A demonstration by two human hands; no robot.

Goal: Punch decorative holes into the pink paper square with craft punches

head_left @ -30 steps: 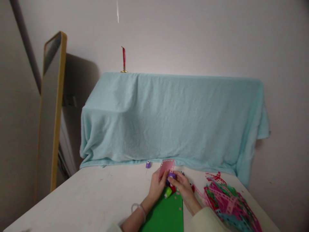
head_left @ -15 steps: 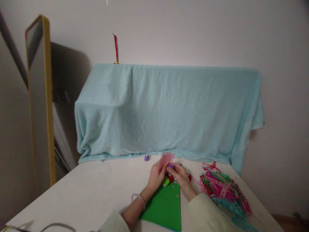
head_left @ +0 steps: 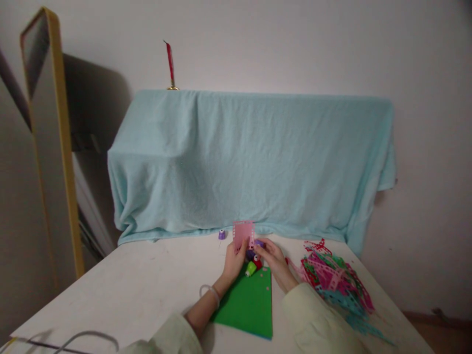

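A pink sheet of paper (head_left: 243, 233), with small holes punched along its edges, is pinched upright in my left hand (head_left: 234, 260). Close by on its right, my right hand (head_left: 275, 258) grips a purple craft punch (head_left: 259, 243). The punch sits beside the paper's lower right edge; I cannot tell if it touches. Below both hands are a light green punch (head_left: 251, 268) and a red punch (head_left: 257, 264), near the top of a green paper sheet (head_left: 247, 305). Small pink cut-out bits (head_left: 264, 269) are scattered on the green sheet.
Another purple punch (head_left: 221, 235) stands at the table's back edge. A pile of punched coloured strips (head_left: 335, 278) lies on the right. Behind the table hangs a light blue cloth (head_left: 254, 162); a yellow-framed mirror (head_left: 62, 137) leans left. A grey cable (head_left: 88, 334) lies front left.
The pink paper has shifted slightly left and shows more fully. The punch in my right hand has come a little right, away from my left fingers. The whole view has shifted slightly.
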